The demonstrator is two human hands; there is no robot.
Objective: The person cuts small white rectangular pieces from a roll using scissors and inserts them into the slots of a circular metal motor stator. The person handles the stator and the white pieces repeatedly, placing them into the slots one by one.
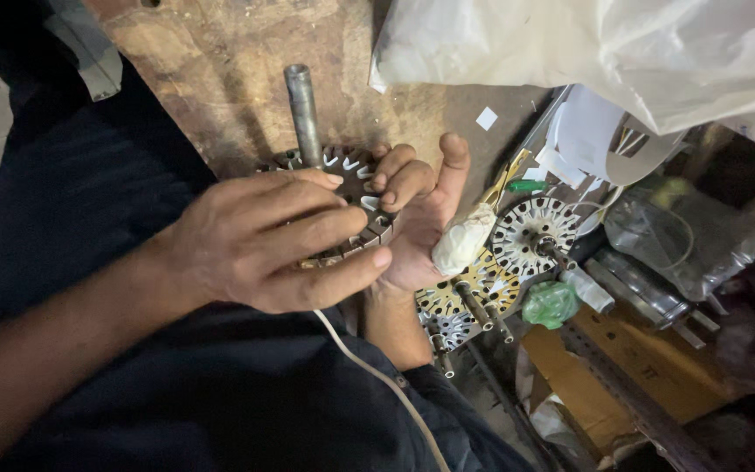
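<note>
Left edge first: a dark blue sleeve [89, 201] fills that side, and out of it comes the left hand [264, 240], lying flat across the near face of the stator core [356, 197]. Its fingers are long and nearly straight, close together, pressed over the slotted metal ring rather than curled round it. The stator core sits between both hands, over the person's lap, its white slot liners showing at the top rim just above the left hand's fingers. A grey steel shaft [304, 114] rises from the middle of the core, tilted slightly left, against the brown wooden board [220, 70] behind it. A thin white wire [377, 376] trails from beneath the left hand down across the dark cloth.

Now right of the core: the right hand [417, 223] cups it from the far side, palm facing the camera, thumb up, two fingers hooked over the rim. Touching that palm's outer edge is a pale cloth-wrapped bundle [463, 240]. Further right of the core lie several spare stator cores [530, 232] with short shafts, stacked and overlapping. Just below them sits a crumpled green plastic bag [549, 303], beside brown cardboard [622, 367]. High right of the core, a large white plastic sheet [622, 52] hangs over the clutter.
</note>
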